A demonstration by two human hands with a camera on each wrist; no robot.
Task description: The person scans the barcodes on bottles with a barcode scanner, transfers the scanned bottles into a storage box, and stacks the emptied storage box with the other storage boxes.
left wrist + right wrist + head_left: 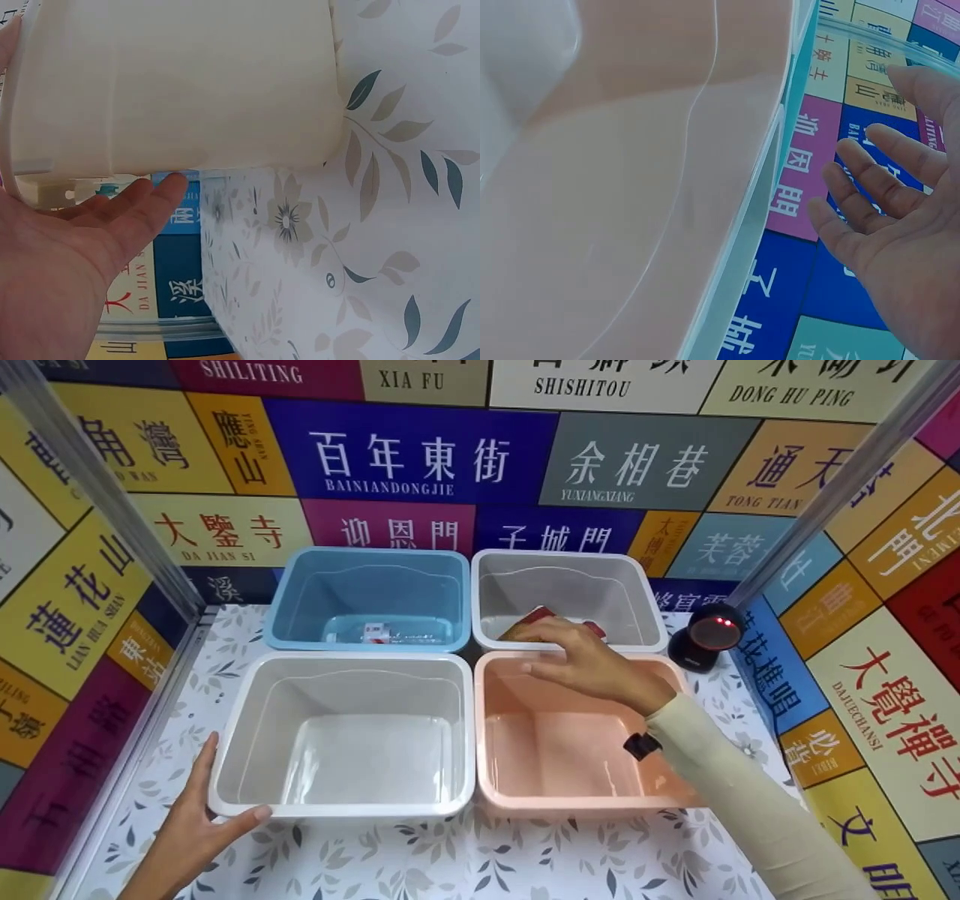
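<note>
My right hand [574, 656] is above the shared edge of the grey bin [652, 607] and the peach bin [517, 690]. Its fingers are loosely bent with nothing between them, as the right wrist view of the hand [900, 202] shows. Partly hidden behind it, a red item [594, 628] lies in the grey bin; its kind cannot be made out. At the front left corner of the white bin [345, 810], my left hand [195, 817] rests with thumb and fingers spread. In the left wrist view, straight fingers [154, 210] lie beside the bin's wall [187, 90].
Back left stands a blue bin [367, 556] with a clear plastic bottle [405, 637] lying in it. A black scanner-like device [705, 637] with red lights is right of the grey bin. Printed panels and clear posts surround the leaf-patterned tabletop [375, 859].
</note>
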